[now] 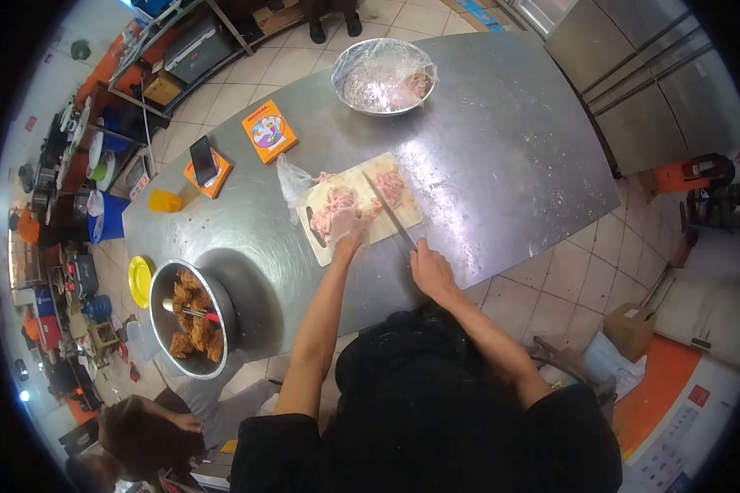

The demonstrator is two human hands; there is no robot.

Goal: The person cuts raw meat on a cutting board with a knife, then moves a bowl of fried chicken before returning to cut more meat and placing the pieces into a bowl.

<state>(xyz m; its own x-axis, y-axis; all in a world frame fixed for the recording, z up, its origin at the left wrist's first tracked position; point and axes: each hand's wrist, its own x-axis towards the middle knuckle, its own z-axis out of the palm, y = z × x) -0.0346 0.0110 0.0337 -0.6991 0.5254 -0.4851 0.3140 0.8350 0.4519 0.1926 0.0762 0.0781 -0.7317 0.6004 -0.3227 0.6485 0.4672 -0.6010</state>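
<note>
On the cutting board (403, 223), the right hand (432, 269) closes around 1 knife (390, 212).

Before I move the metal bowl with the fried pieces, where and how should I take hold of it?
Probably best at two opposite sides of the rim, coming from outside: the bowl is round and wide, and no handle shows. Keep fingers out, since fried pieces and a utensil lie inside.

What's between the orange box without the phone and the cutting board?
A crumpled clear plastic bag, from just below the orange box to the cutting board's edge. Head view.
</note>
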